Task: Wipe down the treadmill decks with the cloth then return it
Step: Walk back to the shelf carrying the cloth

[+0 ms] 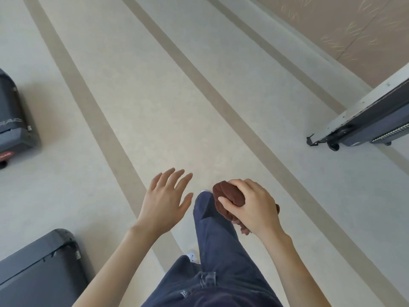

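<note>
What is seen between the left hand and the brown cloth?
In the head view, the person's blue trouser leg shows between the left hand and the cloth, gripped by the right hand.

Premises: a gym or fitness room. Evidence: a dark treadmill base (13, 120) at 9 o'clock, a deck end (37, 267) at 7 o'clock, and a third machine (371, 120) with a grey side rail at 3 o'clock. Pale sheet floor (168, 96) with tan stripes (221, 96). Patterned beige wall (332, 25) at 1 o'clock.
</note>
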The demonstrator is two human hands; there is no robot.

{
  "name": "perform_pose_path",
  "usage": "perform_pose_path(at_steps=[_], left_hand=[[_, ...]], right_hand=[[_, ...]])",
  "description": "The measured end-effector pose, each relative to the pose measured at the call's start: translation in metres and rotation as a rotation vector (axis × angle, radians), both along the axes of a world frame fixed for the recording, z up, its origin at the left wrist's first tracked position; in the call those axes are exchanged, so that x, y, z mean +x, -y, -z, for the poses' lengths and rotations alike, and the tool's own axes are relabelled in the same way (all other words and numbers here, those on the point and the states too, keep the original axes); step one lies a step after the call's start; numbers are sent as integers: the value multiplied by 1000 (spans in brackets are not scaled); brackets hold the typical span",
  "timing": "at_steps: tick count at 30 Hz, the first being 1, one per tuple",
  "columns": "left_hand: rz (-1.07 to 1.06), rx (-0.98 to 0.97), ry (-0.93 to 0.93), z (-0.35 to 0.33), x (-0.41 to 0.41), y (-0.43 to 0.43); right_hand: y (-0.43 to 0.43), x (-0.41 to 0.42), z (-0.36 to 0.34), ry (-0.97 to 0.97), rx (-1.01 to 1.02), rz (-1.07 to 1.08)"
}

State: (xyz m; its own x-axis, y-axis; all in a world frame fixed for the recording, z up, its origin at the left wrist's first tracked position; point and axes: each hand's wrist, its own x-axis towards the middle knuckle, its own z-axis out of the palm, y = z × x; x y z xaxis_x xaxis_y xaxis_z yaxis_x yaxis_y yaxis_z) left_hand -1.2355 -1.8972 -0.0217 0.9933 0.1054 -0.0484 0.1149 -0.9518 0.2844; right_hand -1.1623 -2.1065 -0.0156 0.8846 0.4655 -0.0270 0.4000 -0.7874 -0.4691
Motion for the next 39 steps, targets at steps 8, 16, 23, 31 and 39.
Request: perform_pose_path(at_steps=[8,16,23,31,39], left_hand=[[-41,-14,36,-14,157,-39],[-190,-65,64,-24,269,-80],[-193,-22,-51,-9,333,-141],[-140,-23,-12,-19,459,-253],[-58,26,36,-41,567,-351]], right_hand=[[-56,171,-16,54,48,-40],[-110,302,-24,97,21,-138],[-162,366,-4,12,-51,-184],[-265,487,-33,72,-38,-80],[-363,573,-60,181,28,-78]])
